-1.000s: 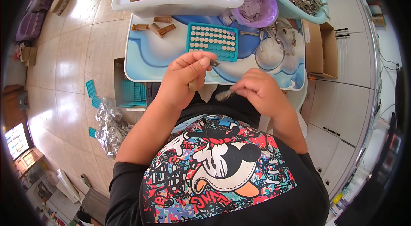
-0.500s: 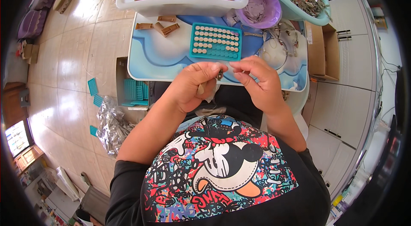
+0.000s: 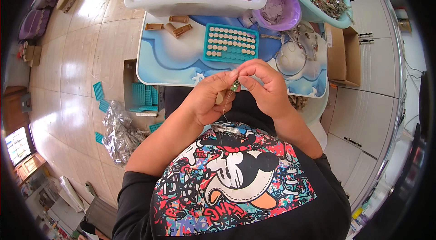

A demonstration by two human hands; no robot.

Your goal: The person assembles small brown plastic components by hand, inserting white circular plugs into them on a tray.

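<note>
A small green circuit board [image 3: 235, 86] with a thin wire hanging from it sits at the meeting fingertips of both hands, just off the table's near edge. My left hand [image 3: 210, 97] is closed, its thumb and finger pinching the board. A round tan piece [image 3: 219, 98] is tucked in the curled fingers of that hand. My right hand [image 3: 268, 88] is closed too, thumb and forefinger pinched together against the board's upper end; what lies between them is hidden. Beyond the hands, a teal tray [image 3: 205, 49] on the table holds rows of round whitish pieces, with some bare slots.
A white bin [image 3: 195, 10] of brown plastic shells stands at the table's back. Loose brown shells [image 3: 180, 29] lie before it. A purple-lined bucket [image 3: 290, 15] and a teal tub [image 3: 347, 10] of wired parts are back right. Tangled wires [image 3: 295, 49] lie below them.
Both hands have moved slightly down toward my body. The right fingertips, apart from the left before, now meet them, and the green board and its hanging wire show more plainly.
</note>
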